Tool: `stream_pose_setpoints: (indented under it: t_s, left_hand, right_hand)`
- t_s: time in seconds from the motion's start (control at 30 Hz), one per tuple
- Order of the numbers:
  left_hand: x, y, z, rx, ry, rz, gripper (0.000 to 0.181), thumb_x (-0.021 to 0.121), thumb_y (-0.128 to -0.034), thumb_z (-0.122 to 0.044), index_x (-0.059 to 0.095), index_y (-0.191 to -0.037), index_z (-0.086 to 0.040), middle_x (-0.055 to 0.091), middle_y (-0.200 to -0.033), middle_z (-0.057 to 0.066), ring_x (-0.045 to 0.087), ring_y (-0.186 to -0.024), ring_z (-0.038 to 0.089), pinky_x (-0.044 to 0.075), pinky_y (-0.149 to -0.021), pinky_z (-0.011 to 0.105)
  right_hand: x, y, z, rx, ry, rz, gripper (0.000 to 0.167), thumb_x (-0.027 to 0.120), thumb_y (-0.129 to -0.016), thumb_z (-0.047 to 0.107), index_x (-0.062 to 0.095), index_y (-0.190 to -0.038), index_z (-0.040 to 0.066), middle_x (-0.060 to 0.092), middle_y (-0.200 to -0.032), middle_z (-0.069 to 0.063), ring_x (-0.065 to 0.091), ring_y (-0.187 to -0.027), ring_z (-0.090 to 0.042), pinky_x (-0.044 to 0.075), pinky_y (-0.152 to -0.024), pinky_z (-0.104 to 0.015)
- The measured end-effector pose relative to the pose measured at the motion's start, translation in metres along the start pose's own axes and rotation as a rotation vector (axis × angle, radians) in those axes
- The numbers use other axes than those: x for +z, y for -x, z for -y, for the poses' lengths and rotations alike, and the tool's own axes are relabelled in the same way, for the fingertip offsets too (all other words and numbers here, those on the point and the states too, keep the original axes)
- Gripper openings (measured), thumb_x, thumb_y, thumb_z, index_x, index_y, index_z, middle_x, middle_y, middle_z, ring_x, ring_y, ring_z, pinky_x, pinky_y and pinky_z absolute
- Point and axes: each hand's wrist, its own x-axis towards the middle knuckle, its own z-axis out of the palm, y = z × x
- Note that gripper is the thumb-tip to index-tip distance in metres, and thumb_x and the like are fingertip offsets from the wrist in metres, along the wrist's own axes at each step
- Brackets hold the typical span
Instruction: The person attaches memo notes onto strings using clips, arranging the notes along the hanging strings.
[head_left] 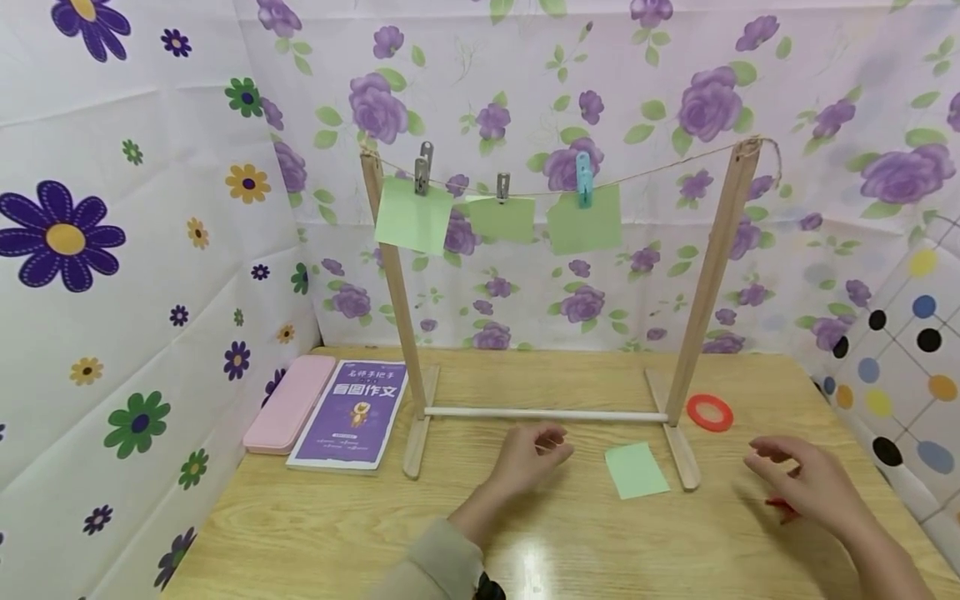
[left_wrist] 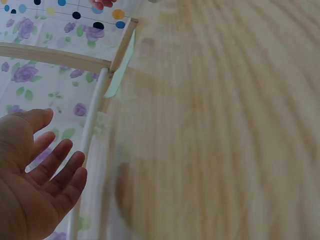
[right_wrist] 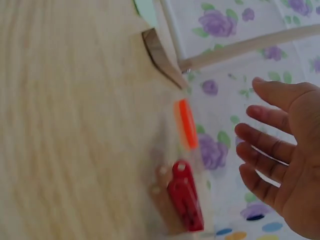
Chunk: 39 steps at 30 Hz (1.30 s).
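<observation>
My left hand point(head_left: 525, 460) hovers over the table behind a loose green sticky note point(head_left: 637, 471), its fingers relaxed and holding nothing. Loosely bent fingers also show on my right hand point(head_left: 816, 483), above a red clip point(right_wrist: 186, 197) on the table at the right. The head view shows that clip partly hidden by this hand. A wooden frame point(head_left: 712, 275) carries a sagging string, on which three green notes hang. Two metal clips point(head_left: 422, 175) hold the left note point(head_left: 414, 215), one metal clip point(head_left: 503, 186) the middle note point(head_left: 502, 221), and a blue clip point(head_left: 584, 179) the right note point(head_left: 585, 225).
A red ring point(head_left: 710, 412) lies by the frame's right foot. A white rod point(head_left: 547, 414) joins the frame's two posts low down. At the left lie a purple book point(head_left: 352, 417) and a pink case point(head_left: 291, 404). Flowered cloth point(head_left: 487, 292) stands behind the table.
</observation>
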Motion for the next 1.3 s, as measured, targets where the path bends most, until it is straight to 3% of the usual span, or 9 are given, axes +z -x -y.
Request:
stream_pose_setpoints:
  t_s: [0.17,0.33,0.5,0.67,0.83,0.97,1.13,1.2,1.3]
  left_hand:
    - [0.019,0.0,0.003,-0.036,0.006,0.06,0.035,0.074,-0.0951,-0.028,0.07,-0.12,-0.003,0.071,-0.108,0.006,0.066,-0.092,0.009,0.057,-0.081,0.02]
    - [0.034,-0.004,0.0,-0.046,-0.042,0.089,0.039,0.075,-0.0938,-0.032,0.07,-0.122,-0.005,0.07,-0.11,0.006,0.065,-0.096,0.013,0.055,-0.082,0.022]
    - [0.047,-0.011,-0.005,-0.075,-0.249,0.069,0.042,0.074,-0.0923,-0.043,0.071,-0.12,-0.012,0.07,-0.105,-0.001,0.064,-0.095,0.012,0.054,-0.081,0.024]
    - [0.063,-0.011,-0.014,-0.125,-0.509,0.043,0.052,0.071,-0.0856,-0.064,0.072,-0.115,-0.021,0.065,-0.102,-0.008,0.058,-0.094,0.01,0.05,-0.086,0.031]
    - [0.073,-0.006,-0.017,-0.146,-0.686,0.047,0.053,0.074,-0.077,-0.071,0.066,-0.108,-0.03,0.053,-0.103,-0.01,0.049,-0.095,0.012,0.043,-0.085,0.03]
    - [0.066,-0.005,-0.015,-0.133,-0.631,0.082,0.039,0.082,-0.0767,-0.06,0.068,-0.097,-0.03,0.051,-0.099,-0.012,0.046,-0.093,0.011,0.04,-0.081,0.028]
    - [0.053,-0.008,-0.009,-0.103,-0.447,0.172,0.024,0.089,-0.0763,-0.04,0.074,-0.091,-0.028,0.048,-0.091,-0.014,0.041,-0.087,0.008,0.036,-0.079,0.026]
    - [0.048,-0.008,-0.009,-0.104,-0.384,0.19,0.028,0.09,-0.0757,-0.035,0.072,-0.095,-0.024,0.05,-0.091,-0.013,0.042,-0.087,0.007,0.037,-0.08,0.027]
    - [0.045,-0.008,-0.009,-0.13,-0.335,0.2,0.049,0.091,-0.0735,-0.04,0.067,-0.111,-0.019,0.056,-0.095,-0.01,0.048,-0.09,0.009,0.043,-0.085,0.029]
  right_hand:
    - [-0.001,0.014,-0.023,0.033,0.039,0.075,0.047,0.068,-0.099,0.035,0.063,-0.129,-0.001,0.068,-0.109,-0.017,0.05,-0.064,-0.007,0.042,-0.048,-0.026]
    - [0.001,0.022,-0.036,0.027,0.027,0.119,0.05,0.074,-0.095,0.03,0.061,-0.131,-0.003,0.065,-0.116,-0.026,0.055,-0.064,-0.004,0.047,-0.052,-0.024]
    - [0.0,0.026,-0.04,0.033,0.004,0.121,0.049,0.077,-0.093,0.024,0.061,-0.13,-0.004,0.066,-0.117,-0.026,0.061,-0.071,-0.002,0.05,-0.053,-0.024]
    - [-0.002,0.032,-0.047,0.001,0.005,0.121,0.044,0.072,-0.085,-0.006,0.063,-0.127,-0.004,0.067,-0.112,-0.023,0.053,-0.066,-0.003,0.047,-0.049,-0.024]
    - [0.001,0.035,-0.057,-0.127,0.04,0.169,0.048,0.076,-0.076,-0.013,0.065,-0.122,-0.005,0.065,-0.106,-0.012,0.045,-0.073,-0.001,0.041,-0.055,-0.022]
    - [0.008,0.038,-0.056,-0.216,-0.019,0.109,0.042,0.084,-0.076,-0.003,0.068,-0.115,-0.005,0.063,-0.095,-0.005,0.05,-0.068,0.002,0.046,-0.05,-0.021]
    - [0.01,0.034,-0.043,-0.111,0.005,0.141,0.038,0.088,-0.078,0.016,0.073,-0.11,0.002,0.064,-0.091,0.003,0.047,-0.067,0.001,0.045,-0.052,-0.021]
    - [0.011,0.032,-0.04,-0.08,0.021,0.183,0.042,0.088,-0.078,0.023,0.073,-0.112,0.004,0.065,-0.094,0.003,0.047,-0.071,0.001,0.045,-0.056,-0.021]
    - [0.014,0.031,-0.036,-0.092,0.026,0.197,0.044,0.089,-0.077,0.028,0.074,-0.112,0.005,0.065,-0.095,0.004,0.049,-0.076,0.002,0.046,-0.06,-0.021]
